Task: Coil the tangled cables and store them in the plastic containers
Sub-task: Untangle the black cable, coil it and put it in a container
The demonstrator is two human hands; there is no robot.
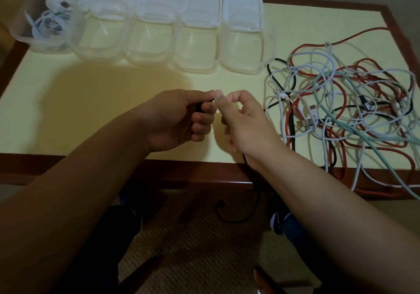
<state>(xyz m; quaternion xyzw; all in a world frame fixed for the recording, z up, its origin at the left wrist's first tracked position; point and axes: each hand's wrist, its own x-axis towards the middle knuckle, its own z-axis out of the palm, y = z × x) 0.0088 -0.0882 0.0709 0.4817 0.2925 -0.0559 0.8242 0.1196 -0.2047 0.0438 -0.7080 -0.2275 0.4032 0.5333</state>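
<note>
Both forearms are bare from the near edge of the view up to the wrists; no sleeve shows on either one. The left hand (179,118) and the right hand (243,123) carry no glove, ring, watch or band on the parts that can be seen, and the fingernails that show are short and unpainted. Lower down, at the near side, the legs are in dark clothing, black on the left and dark blue on the right. A dark blue shoe with a white patch (278,222) shows at the right, beside the right forearm.
</note>
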